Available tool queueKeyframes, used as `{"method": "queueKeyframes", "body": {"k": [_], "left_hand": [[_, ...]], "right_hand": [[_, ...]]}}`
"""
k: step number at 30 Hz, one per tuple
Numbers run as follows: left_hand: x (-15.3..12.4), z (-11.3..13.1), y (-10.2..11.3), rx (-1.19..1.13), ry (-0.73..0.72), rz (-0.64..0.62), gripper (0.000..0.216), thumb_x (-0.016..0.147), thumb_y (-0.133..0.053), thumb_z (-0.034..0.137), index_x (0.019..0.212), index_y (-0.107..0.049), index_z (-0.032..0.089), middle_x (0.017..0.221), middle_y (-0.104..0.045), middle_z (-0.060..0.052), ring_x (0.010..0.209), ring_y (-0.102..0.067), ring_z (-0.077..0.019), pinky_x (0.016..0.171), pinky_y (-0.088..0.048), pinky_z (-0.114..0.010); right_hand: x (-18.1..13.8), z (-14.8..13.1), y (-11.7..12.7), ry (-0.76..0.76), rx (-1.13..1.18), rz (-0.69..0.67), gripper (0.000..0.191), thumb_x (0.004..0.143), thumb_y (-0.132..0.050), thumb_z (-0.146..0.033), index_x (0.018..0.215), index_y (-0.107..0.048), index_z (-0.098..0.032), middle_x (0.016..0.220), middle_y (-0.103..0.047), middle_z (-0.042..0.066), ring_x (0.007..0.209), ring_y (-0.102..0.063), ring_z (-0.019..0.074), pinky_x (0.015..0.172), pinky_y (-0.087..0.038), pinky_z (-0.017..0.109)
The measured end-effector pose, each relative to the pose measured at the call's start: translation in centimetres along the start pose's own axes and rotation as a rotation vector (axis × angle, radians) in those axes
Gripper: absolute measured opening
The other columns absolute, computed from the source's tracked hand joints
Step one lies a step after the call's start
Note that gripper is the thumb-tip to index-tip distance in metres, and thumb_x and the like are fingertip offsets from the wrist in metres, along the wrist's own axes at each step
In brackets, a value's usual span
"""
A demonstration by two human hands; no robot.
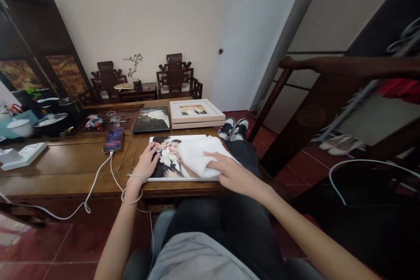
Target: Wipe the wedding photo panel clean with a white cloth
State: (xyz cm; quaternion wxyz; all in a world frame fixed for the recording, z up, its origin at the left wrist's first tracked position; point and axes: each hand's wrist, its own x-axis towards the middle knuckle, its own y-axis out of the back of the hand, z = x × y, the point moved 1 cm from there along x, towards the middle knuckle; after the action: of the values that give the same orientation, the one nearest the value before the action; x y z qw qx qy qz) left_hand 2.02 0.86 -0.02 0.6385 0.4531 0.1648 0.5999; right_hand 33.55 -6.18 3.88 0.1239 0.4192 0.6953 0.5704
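Observation:
A wedding photo panel (pixel 167 166) lies flat at the front edge of the wooden table, picture side up. My left hand (pixel 147 161) rests on its left edge, fingers stretched out over the surface. On the panel's right half lies a bunched white cloth (pixel 197 155), which covers that part of the picture. My right hand (pixel 229 173) has hold of the cloth and presses it against the panel, its index finger extended across the cloth.
Behind the panel are a dark photo panel (pixel 152 120) and light wooden frames (pixel 197 113), stacked. To the left are a phone (pixel 113 141) on a white cable, a power strip (pixel 24 156) and a dark pan (pixel 51 122). A wooden chair (pixel 305 109) stands at right.

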Motion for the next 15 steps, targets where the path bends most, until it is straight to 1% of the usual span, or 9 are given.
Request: {"method": "queueKeyframes", "body": {"k": [3, 5, 9, 12, 15], "left_hand": [[0.2, -0.2, 0.0, 0.012, 0.004, 0.001, 0.047, 0.096, -0.045, 0.036, 0.137, -0.058, 0.017, 0.153, -0.047, -0.014, 0.147, -0.038, -0.0263, 0.123, -0.029, -0.044], [0.4, -0.2, -0.1, 0.027, 0.015, -0.011, 0.046, 0.096, -0.044, 0.035, 0.137, -0.057, 0.017, 0.154, -0.046, -0.014, 0.148, -0.036, -0.0269, 0.123, -0.029, -0.044], [0.7, -0.2, 0.1, 0.037, 0.014, -0.043, 0.047, 0.096, -0.045, 0.034, 0.137, -0.057, 0.014, 0.154, -0.044, -0.017, 0.148, -0.036, -0.0282, 0.122, -0.03, -0.045], [0.7, -0.3, 0.1, 0.03, 0.011, -0.044, 0.047, 0.096, -0.045, 0.036, 0.137, -0.057, 0.015, 0.155, -0.044, -0.016, 0.147, -0.036, -0.0284, 0.122, -0.029, -0.046], [0.7, -0.5, 0.0, 0.015, 0.018, -0.023, 0.046, 0.095, -0.046, 0.035, 0.136, -0.058, 0.017, 0.154, -0.046, -0.014, 0.147, -0.037, -0.0274, 0.123, -0.029, -0.045]], "right_hand": [[2.9, 2.3, -0.3, -0.022, -0.017, 0.04, 0.059, 0.064, -0.042, -0.001, 0.112, -0.073, -0.015, 0.13, -0.064, 0.014, 0.135, -0.05, 0.0283, 0.111, -0.043, 0.048], [4.8, 3.6, -0.3, -0.035, -0.017, 0.056, 0.059, 0.064, -0.042, 0.0, 0.112, -0.073, -0.015, 0.124, -0.068, 0.012, 0.128, -0.056, 0.0275, 0.108, -0.045, 0.043], [7.7, 5.1, 0.1, -0.059, 0.023, 0.073, 0.06, 0.063, -0.041, 0.001, 0.111, -0.074, -0.014, 0.117, -0.071, 0.01, 0.115, -0.063, 0.0258, 0.102, -0.047, 0.035], [8.8, 5.5, 0.3, -0.094, 0.03, 0.109, 0.059, 0.065, -0.041, 0.001, 0.111, -0.075, -0.013, 0.118, -0.071, 0.01, 0.115, -0.063, 0.0255, 0.102, -0.047, 0.033], [8.8, 5.4, 0.1, -0.106, 0.023, 0.123, 0.058, 0.066, -0.042, 0.002, 0.112, -0.074, -0.012, 0.119, -0.071, 0.011, 0.116, -0.063, 0.0253, 0.104, -0.046, 0.033]]}}
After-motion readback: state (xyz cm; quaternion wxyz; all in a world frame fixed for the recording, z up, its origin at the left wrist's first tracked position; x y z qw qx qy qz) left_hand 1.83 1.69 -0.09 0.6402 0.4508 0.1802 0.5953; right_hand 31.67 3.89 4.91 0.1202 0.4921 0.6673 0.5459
